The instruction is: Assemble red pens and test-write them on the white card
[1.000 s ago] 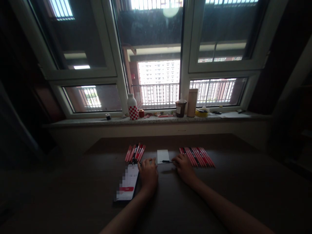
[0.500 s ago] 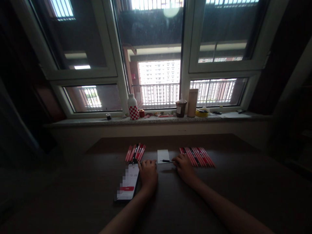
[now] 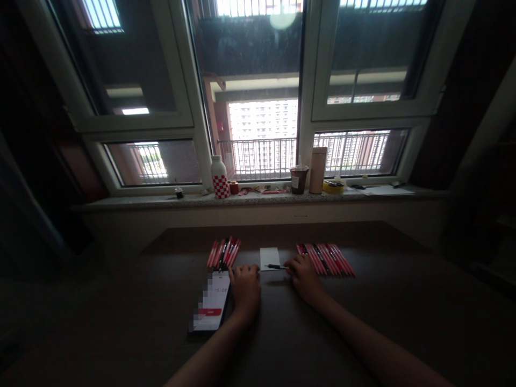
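Observation:
My right hand (image 3: pixel 304 278) rests on the dark table (image 3: pixel 363 322) and pinches a black pen (image 3: pixel 276 266) whose tip lies over a small white paper slip (image 3: pixel 270 256). A row of several red pens (image 3: pixel 328 259) lies just right of that hand. My left hand (image 3: pixel 245 287) is curled with its fingers closed, beside the slip; nothing shows in it. A phone with a lit screen (image 3: pixel 212 308) lies at its left, and a second bunch of red pens (image 3: pixel 224 252) lies beyond the phone.
A stone windowsill (image 3: pixel 161 200) runs behind the table with a red-and-white checked bottle (image 3: pixel 220 177), a drink cup (image 3: pixel 299 179), a tall beige flask (image 3: pixel 317 170), a yellow object (image 3: pixel 334 186) and papers (image 3: pixel 382 190). Large windows stand above.

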{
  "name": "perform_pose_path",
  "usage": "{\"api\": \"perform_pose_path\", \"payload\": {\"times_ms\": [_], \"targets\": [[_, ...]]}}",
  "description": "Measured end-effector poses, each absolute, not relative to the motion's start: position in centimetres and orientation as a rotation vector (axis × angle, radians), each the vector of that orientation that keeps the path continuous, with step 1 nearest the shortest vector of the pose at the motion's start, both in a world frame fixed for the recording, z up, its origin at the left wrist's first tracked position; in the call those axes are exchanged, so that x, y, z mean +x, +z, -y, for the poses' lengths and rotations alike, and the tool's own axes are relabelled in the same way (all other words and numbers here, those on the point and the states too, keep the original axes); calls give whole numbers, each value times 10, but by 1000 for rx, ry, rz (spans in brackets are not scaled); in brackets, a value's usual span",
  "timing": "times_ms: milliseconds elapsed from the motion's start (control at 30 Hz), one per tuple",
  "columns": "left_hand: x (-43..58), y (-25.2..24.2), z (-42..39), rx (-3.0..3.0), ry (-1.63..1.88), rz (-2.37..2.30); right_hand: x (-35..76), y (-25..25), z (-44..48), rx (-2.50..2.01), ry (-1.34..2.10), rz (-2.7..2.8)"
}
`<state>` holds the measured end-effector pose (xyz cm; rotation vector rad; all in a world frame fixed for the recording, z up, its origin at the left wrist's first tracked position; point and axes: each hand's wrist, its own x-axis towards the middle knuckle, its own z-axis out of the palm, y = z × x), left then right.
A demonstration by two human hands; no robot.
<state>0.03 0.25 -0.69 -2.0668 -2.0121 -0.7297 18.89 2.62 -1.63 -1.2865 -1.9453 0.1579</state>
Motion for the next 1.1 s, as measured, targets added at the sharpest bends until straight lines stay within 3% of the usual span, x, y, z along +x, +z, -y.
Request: {"api": "perform_pose_path", "payload": {"times_ms": [1100], "targets": [[5,0,1,-2221,-1031,2015,188,-16,-24,-1270,143,1981]]}}
